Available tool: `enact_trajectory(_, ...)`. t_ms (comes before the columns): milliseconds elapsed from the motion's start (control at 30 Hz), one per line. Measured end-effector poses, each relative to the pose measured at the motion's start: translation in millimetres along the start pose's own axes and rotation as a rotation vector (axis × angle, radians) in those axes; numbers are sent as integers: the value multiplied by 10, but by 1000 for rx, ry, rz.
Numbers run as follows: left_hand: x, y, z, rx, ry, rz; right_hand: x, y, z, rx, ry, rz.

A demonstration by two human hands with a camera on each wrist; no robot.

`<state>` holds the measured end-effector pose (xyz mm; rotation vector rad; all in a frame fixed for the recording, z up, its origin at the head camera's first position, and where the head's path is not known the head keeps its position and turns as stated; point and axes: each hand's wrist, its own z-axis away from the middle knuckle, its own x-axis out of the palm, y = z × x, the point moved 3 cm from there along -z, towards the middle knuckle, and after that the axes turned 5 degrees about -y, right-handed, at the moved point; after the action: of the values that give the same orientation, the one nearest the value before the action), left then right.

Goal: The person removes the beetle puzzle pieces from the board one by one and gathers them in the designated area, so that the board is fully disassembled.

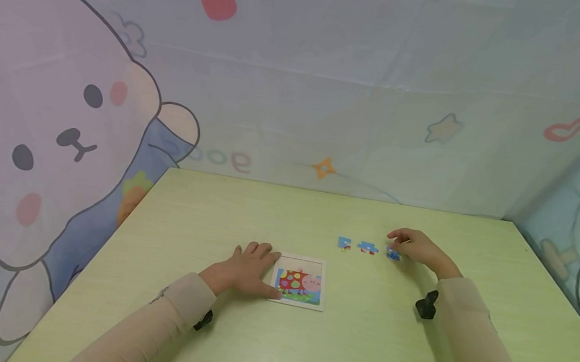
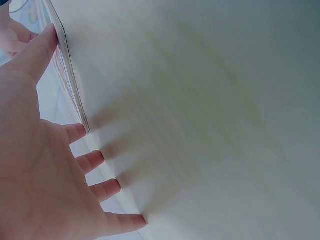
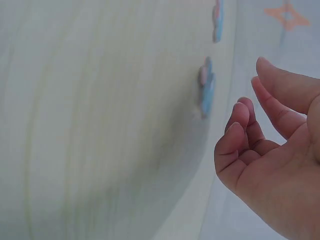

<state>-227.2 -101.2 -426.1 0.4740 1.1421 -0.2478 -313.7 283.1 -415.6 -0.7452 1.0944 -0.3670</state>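
Note:
My left hand (image 1: 247,267) spreads over the left side of a square puzzle board (image 1: 297,305) with a pale frame. Its thumb (image 2: 44,50) rests at the board's edge in the left wrist view, the other fingers touching the table. Inside the board is a pig in a dotted red dress; the upper strip shows bare backing. To the right lie three blue jigsaw pieces: a left piece (image 1: 344,243), a middle piece (image 1: 367,247) and a right piece (image 1: 393,254). My right hand (image 1: 416,248) hovers by the right piece, fingers loosely bent, holding nothing visible.
The pale yellow-green table (image 1: 360,338) ends at the back against a printed cloth (image 1: 294,94) with a bear, hearts and stars. A black wrist device (image 1: 427,305) sits by the right cuff, and another black device (image 1: 204,320) by the left cuff.

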Motion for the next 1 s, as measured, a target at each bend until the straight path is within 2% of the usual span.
enact_trajectory(300,-11,12,11,1,-2,8,61,-317,38,-84,22,12)
enact_trajectory(633,-11,15,18,0,-2,12,217,-707,59,-205,-9,-24)
enact_trajectory(867,-6,16,11,1,2,11,403,-981,34,-228,-65,-96)
enact_trajectory(1000,-10,19,12,1,4,10,530,-1167,41,-242,-82,-85)
